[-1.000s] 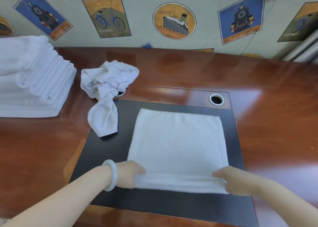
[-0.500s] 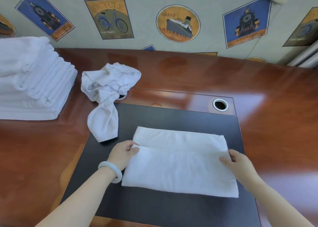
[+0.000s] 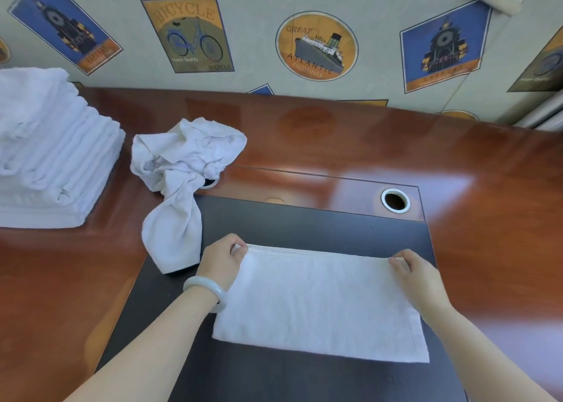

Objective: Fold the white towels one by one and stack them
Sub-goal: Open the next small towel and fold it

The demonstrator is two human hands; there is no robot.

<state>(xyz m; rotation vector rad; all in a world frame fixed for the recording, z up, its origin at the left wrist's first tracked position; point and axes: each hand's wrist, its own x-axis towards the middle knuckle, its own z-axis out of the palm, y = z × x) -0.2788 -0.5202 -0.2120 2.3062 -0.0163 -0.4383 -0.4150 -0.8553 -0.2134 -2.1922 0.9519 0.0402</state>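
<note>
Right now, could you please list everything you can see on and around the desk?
folded towel: one, white, flat on the mat in front of the person
crumpled towel: one, white, at the mat's far-left corner, partly lying on it
towel stack: one pile of several, white, far left on the desk
desk mat: one, black, centre of the desk
desk: one, glossy reddish-brown
cable hole: one, silver-rimmed, behind the mat on the right
wall prints: several, blue and orange, behind the desk
bracelet: one, pale, left wrist
left hand: pinches the towel's far-left corner
right hand: holds its far-right corner
</note>
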